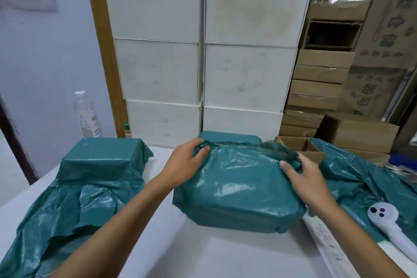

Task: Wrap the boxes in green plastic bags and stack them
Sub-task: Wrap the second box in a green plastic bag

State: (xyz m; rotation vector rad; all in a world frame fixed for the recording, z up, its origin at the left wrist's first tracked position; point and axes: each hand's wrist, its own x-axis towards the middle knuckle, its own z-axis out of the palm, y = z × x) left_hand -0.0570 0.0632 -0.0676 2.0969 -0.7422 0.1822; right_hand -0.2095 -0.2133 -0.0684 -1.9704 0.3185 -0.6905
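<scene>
A box inside a green plastic bag (237, 187) lies in the middle of the white table (203, 255). My left hand (187, 160) grips the bunched bag mouth at the box's far left corner. My right hand (302, 178) pinches the bunched plastic at the far right corner. Another wrapped box (101, 158) stands at the left, its loose green plastic spreading toward me. Behind the middle box, the top of a further green-wrapped box (225, 137) shows.
White boxes (203, 63) are stacked against the back wall, brown cartons (320, 83) to their right. Loose green bags (361, 178) lie at the right with a white handheld device (388, 221) on them. A water bottle (86, 115) stands at the back left. An open carton (300, 146) sits behind my right hand.
</scene>
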